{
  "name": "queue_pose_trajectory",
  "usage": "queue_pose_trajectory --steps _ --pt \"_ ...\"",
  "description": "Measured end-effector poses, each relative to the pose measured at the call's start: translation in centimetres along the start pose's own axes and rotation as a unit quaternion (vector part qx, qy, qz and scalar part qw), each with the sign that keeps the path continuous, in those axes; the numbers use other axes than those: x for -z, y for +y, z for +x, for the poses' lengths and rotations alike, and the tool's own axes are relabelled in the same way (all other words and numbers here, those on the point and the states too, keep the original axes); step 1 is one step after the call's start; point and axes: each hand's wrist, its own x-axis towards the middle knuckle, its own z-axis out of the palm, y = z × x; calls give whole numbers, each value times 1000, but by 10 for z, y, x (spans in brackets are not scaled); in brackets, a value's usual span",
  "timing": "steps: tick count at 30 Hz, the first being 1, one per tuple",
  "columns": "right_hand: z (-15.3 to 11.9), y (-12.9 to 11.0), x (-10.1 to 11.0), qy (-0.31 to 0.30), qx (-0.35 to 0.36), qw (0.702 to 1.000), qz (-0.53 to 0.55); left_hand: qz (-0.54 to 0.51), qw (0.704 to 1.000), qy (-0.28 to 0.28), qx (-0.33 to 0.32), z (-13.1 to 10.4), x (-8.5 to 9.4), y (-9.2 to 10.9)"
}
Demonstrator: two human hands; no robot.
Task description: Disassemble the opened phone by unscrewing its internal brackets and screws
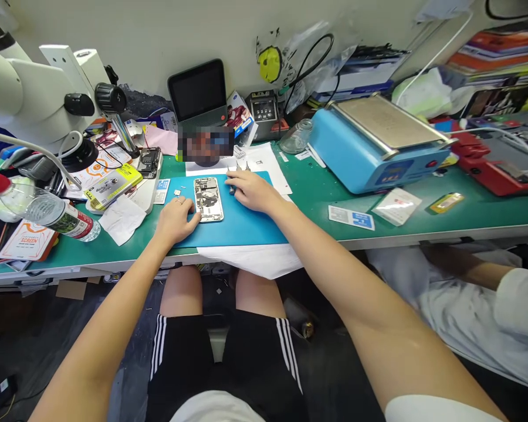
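An opened smartphone (209,200), its inner parts exposed, lies on a blue mat (250,225). My left hand (176,220) rests on the mat at the phone's left, fingers bent and thumb apart, the thumb tip at the phone's lower left edge. To the right of the phone, my right hand (253,192) is over the mat with curled fingers. A small dark object (232,190) shows under those fingers; its kind is hidden. Small thin-tipped tools (237,166) stand just beyond the right hand. Tiny pale parts (177,192) lie left of the phone.
A microscope (53,99) overhangs the left side, near a plastic bottle (57,212). A blue heating-plate machine (374,146) stands at right, with a red device (497,164) beyond it. A propped phone (222,142) is behind the mat. Another person's sleeve (521,302) is at right.
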Motion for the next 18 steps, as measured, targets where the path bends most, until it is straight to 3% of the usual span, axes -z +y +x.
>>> queue_pose_trajectory --steps 7,11,15,18 --pt "-22 2 4 82 -56 995 1 -7 1000 -1 3 0 -1 0" --pt "-22 1 1 113 -115 986 -33 -6 1000 1 2 0 -1 -1" --pt "-18 0 0 125 -112 985 -36 -6 1000 4 -1 1 -1 -2" --pt "-22 6 5 201 -147 969 8 -7 1000 5 2 1 -1 -1"
